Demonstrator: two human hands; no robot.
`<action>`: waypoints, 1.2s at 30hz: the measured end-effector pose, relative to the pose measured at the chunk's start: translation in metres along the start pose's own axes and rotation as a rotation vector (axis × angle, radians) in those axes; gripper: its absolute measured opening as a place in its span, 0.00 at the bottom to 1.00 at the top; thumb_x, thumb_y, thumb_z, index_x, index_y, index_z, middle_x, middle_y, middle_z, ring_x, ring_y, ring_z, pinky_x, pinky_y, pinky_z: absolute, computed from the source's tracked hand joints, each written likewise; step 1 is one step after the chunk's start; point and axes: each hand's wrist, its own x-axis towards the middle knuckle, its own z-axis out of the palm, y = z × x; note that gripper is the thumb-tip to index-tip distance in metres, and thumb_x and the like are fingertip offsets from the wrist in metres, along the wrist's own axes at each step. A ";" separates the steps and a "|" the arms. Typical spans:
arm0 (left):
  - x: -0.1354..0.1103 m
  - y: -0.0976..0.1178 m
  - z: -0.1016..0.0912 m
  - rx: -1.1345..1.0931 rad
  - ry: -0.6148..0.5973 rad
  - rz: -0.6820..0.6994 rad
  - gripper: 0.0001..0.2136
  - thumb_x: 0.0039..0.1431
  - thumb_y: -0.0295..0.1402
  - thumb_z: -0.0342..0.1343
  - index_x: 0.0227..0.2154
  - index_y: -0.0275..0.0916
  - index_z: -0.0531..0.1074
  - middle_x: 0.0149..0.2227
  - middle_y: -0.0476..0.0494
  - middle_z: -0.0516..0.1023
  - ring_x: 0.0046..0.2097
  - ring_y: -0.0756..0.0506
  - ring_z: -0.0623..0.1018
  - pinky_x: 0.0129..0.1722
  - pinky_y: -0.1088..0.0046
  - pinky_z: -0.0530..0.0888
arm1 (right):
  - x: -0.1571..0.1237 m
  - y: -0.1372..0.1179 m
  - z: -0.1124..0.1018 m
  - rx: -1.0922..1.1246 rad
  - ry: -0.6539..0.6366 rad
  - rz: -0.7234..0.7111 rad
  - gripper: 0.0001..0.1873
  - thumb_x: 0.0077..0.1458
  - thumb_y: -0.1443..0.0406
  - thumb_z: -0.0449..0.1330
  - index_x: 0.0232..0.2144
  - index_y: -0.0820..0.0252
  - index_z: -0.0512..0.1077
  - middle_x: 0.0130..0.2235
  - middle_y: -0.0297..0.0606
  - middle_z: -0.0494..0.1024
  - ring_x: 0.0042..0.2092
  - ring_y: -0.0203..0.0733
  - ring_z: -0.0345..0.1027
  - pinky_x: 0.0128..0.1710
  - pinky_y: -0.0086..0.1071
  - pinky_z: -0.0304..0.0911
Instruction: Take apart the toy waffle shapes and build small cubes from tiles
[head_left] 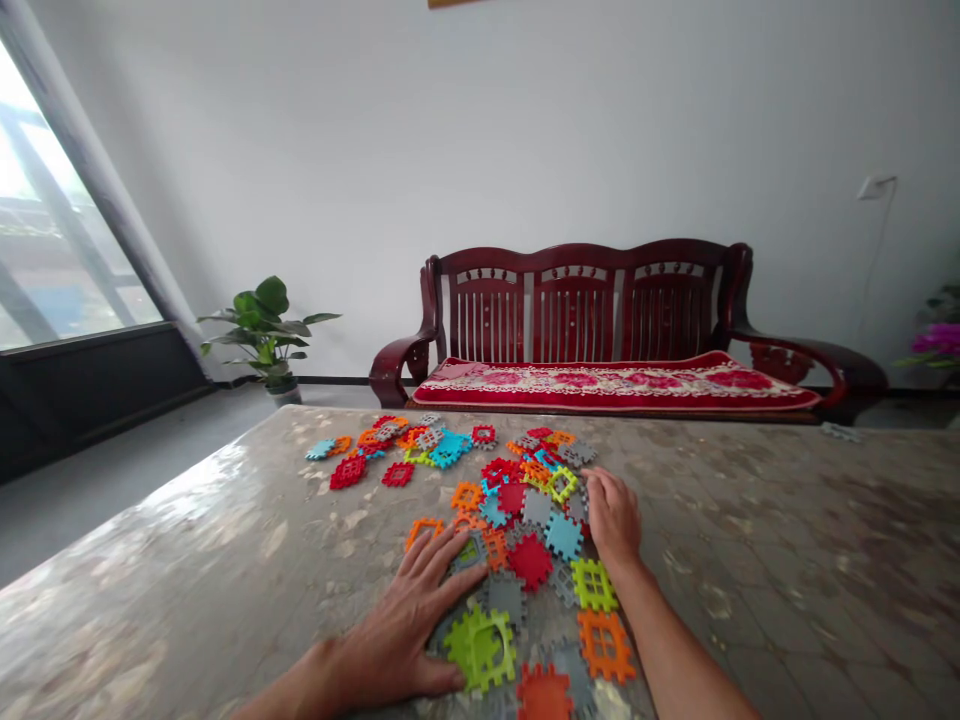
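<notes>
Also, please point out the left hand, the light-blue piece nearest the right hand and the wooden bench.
Left hand [411,622]: head view, back of hand.
Light-blue piece [564,537]: head view, flat middle.
Wooden bench [574,312]: head view, middle backrest.

Count: you have one left hand, one right hand, one table, one bench, one leafy plant at left. Puzzle pieces: dozens, overlapping; exact number unreadable.
</notes>
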 end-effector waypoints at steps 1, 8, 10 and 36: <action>0.006 -0.006 -0.002 0.002 0.010 0.007 0.43 0.50 0.60 0.55 0.67 0.58 0.47 0.72 0.44 0.43 0.69 0.27 0.48 0.64 0.38 0.48 | 0.000 0.000 0.000 0.003 -0.002 0.002 0.28 0.59 0.53 0.41 0.41 0.57 0.77 0.50 0.41 0.77 0.54 0.46 0.64 0.58 0.39 0.52; 0.035 -0.034 -0.014 -0.007 0.004 0.057 0.39 0.53 0.59 0.54 0.66 0.56 0.53 0.71 0.42 0.47 0.69 0.30 0.51 0.65 0.39 0.47 | 0.001 -0.001 -0.001 0.021 -0.024 0.041 0.28 0.58 0.52 0.41 0.41 0.56 0.78 0.50 0.42 0.76 0.55 0.48 0.64 0.59 0.41 0.51; 0.035 -0.038 -0.017 -0.028 0.004 0.087 0.35 0.55 0.57 0.53 0.65 0.56 0.55 0.70 0.44 0.51 0.69 0.32 0.52 0.66 0.43 0.47 | 0.001 -0.001 -0.001 0.036 -0.028 0.040 0.28 0.58 0.52 0.42 0.40 0.56 0.78 0.50 0.42 0.76 0.55 0.48 0.64 0.59 0.40 0.52; 0.138 -0.169 -0.022 0.149 0.085 -0.652 0.22 0.65 0.49 0.36 0.56 0.55 0.66 0.61 0.43 0.67 0.62 0.34 0.63 0.56 0.43 0.62 | 0.003 0.003 0.000 0.147 -0.033 0.111 0.27 0.55 0.47 0.45 0.37 0.55 0.78 0.48 0.42 0.78 0.53 0.50 0.66 0.59 0.44 0.54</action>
